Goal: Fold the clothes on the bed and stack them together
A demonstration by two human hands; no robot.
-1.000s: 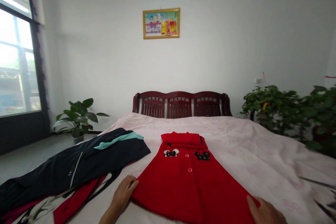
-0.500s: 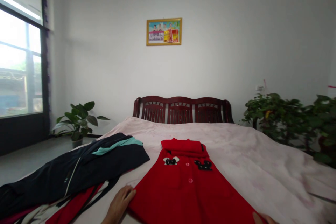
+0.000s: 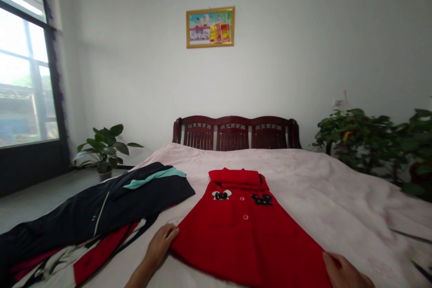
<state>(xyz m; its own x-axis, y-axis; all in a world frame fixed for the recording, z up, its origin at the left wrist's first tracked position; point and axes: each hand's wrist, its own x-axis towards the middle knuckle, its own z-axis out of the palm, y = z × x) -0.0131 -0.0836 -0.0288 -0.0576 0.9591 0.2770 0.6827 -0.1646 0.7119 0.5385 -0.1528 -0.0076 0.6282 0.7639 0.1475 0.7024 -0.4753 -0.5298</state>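
head view, as i see it from here: red garment (image 3: 232, 252) lies spread on the bed (image 3: 313, 184), folded end toward the headboard (image 3: 232, 132). left hand (image 3: 161, 244) pinches its left hem corner, right hand (image 3: 346, 271) grips the right one. clothes pile (image 3: 135, 207) sits left of it.

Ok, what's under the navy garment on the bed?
Red cloth and whitish cloth peek out from under the navy garment; their remaining parts and anything deeper are covered.
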